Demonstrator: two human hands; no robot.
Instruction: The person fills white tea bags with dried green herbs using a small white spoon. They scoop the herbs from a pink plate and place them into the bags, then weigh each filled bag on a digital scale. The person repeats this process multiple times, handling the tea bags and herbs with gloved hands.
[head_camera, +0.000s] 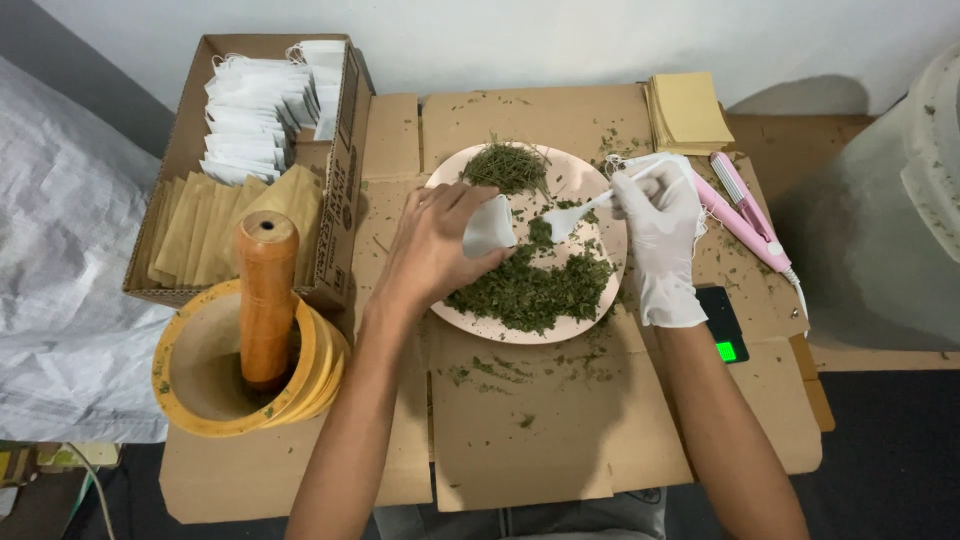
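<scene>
Head view, step: filling is my read — the left hand (432, 245) pinches a small white sachet (489, 226) over the plate (590, 318), fingers closed on it, mouth turned towards the spoon.
Right hand: gloved (662, 232), closed round a white spoon (572, 215), its bowl just beside the sachet with a little green on it.
Herbs: a dark chopped pile (532, 290) lies on the plate right under both hands; a drier tuft (508, 164) sits beyond the fingers.
Next move calls for: a steady tip of the spoon into the sachet mouth, I'd judge, with the left hand keeping that mouth open.
Packages: cardboard box (340, 190) out past the left hand, white sachets (255, 115) stacked at its back, tan envelopes (215, 225) in front.
More envelopes: a tan stack (688, 110) beyond the right hand.
Tools: pink sealer (745, 210) outside the right hand; black scale (722, 325) with a green light by the right wrist.
Mortar: yellow (200, 375), pestle (267, 295) upright, beside the left forearm.
</scene>
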